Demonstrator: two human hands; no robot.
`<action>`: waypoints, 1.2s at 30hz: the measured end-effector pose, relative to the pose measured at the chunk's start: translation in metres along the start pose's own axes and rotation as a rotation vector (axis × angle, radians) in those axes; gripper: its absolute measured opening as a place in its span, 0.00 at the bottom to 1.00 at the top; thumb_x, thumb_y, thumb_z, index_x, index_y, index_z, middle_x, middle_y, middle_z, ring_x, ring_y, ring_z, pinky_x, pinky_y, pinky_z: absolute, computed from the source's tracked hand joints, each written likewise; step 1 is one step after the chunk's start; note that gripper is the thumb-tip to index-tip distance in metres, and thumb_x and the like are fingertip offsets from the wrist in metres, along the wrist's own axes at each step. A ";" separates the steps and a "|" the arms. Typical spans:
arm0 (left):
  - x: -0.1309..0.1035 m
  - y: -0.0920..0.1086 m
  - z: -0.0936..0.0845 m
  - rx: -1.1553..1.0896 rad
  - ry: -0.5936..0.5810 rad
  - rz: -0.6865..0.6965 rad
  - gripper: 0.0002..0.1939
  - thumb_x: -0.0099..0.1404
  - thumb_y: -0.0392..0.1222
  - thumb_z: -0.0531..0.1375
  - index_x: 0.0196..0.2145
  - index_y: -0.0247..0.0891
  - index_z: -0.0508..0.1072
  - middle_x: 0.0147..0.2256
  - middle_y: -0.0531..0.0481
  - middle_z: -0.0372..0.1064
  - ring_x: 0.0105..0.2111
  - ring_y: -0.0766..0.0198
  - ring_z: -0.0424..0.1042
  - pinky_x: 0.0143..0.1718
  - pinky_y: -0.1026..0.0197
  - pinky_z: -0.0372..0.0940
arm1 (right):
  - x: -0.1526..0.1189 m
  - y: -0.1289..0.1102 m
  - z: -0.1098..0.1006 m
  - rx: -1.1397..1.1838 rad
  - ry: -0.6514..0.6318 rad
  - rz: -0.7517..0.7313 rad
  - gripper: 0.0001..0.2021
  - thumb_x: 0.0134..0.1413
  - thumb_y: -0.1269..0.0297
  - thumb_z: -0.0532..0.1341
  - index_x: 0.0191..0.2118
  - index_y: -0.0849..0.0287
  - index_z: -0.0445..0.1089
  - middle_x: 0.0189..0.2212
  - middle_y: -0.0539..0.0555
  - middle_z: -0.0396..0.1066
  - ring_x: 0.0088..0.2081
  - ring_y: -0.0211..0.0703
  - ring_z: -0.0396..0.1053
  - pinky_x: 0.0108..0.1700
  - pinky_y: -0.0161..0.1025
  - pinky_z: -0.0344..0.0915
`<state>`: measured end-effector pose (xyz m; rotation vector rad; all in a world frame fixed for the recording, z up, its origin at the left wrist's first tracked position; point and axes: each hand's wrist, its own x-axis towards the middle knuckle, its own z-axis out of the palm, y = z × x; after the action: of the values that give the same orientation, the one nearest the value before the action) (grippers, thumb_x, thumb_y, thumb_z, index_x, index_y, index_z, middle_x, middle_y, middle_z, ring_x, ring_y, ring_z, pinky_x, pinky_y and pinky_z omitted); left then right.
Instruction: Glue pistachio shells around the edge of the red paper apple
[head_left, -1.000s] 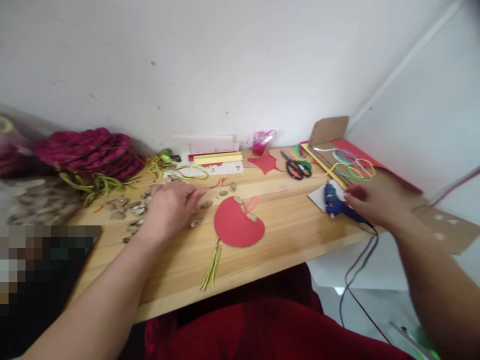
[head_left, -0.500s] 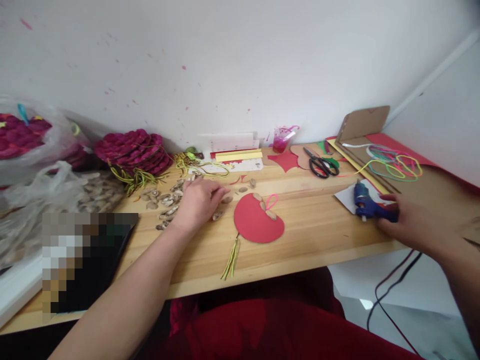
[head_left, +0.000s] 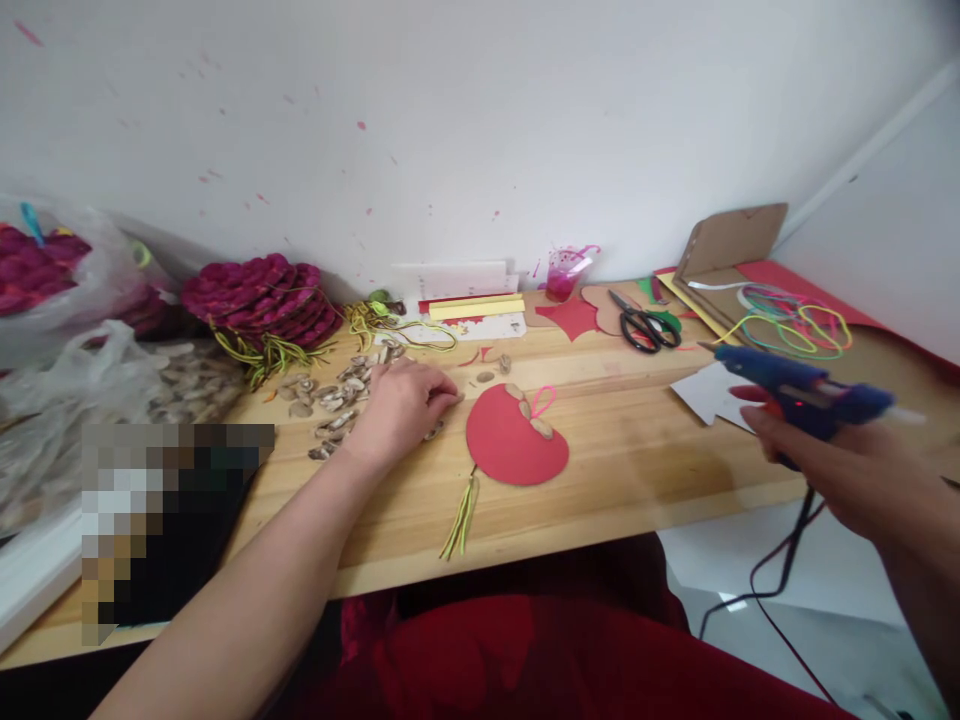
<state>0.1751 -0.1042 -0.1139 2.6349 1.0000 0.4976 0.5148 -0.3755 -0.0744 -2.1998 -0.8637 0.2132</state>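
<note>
Above the counter [head_left: 615, 415], the right hand [head_left: 832, 450] grips a glue gun [head_left: 772, 375]. The left hand [head_left: 401, 400] curls beside shells [head_left: 337, 400], its grip unclear.

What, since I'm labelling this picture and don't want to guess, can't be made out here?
All in the head view:
Left hand: its back and curled fingers hide whether it grips anything.
Glue gun: the right hand covers most of its handle.
Dark object: pixel blocks obscure its upper part.
Lower plastic bag: cut off by the left edge.
</note>
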 end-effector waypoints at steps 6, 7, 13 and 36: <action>-0.001 0.002 -0.001 0.033 -0.009 0.014 0.05 0.67 0.40 0.64 0.34 0.43 0.82 0.37 0.50 0.81 0.42 0.50 0.73 0.48 0.47 0.54 | -0.014 -0.059 0.024 0.609 -0.455 0.141 0.18 0.57 0.49 0.69 0.45 0.58 0.78 0.22 0.51 0.64 0.26 0.41 0.62 0.28 0.42 0.57; -0.001 0.003 -0.001 0.043 -0.009 0.016 0.05 0.67 0.40 0.64 0.34 0.43 0.82 0.36 0.49 0.81 0.42 0.50 0.73 0.48 0.47 0.54 | -0.014 -0.068 0.032 0.708 -0.546 0.123 0.18 0.55 0.50 0.70 0.45 0.58 0.78 0.20 0.48 0.62 0.24 0.40 0.61 0.26 0.40 0.56; -0.002 0.005 -0.002 0.068 0.016 0.029 0.05 0.67 0.40 0.65 0.33 0.43 0.81 0.35 0.50 0.81 0.41 0.50 0.74 0.47 0.47 0.54 | 0.007 -0.110 0.090 1.126 -0.855 0.152 0.10 0.57 0.56 0.68 0.39 0.58 0.76 0.19 0.42 0.53 0.20 0.33 0.56 0.24 0.34 0.56; -0.001 0.003 0.002 0.100 0.066 0.084 0.08 0.70 0.43 0.62 0.36 0.44 0.82 0.37 0.49 0.81 0.39 0.54 0.75 0.44 0.49 0.59 | 0.026 -0.114 0.141 1.111 -0.926 0.105 0.11 0.55 0.59 0.69 0.38 0.62 0.79 0.16 0.43 0.56 0.19 0.33 0.55 0.21 0.33 0.51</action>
<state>0.1768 -0.1078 -0.1143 2.7757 0.9602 0.5710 0.4199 -0.2200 -0.0911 -1.0181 -0.7692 1.4446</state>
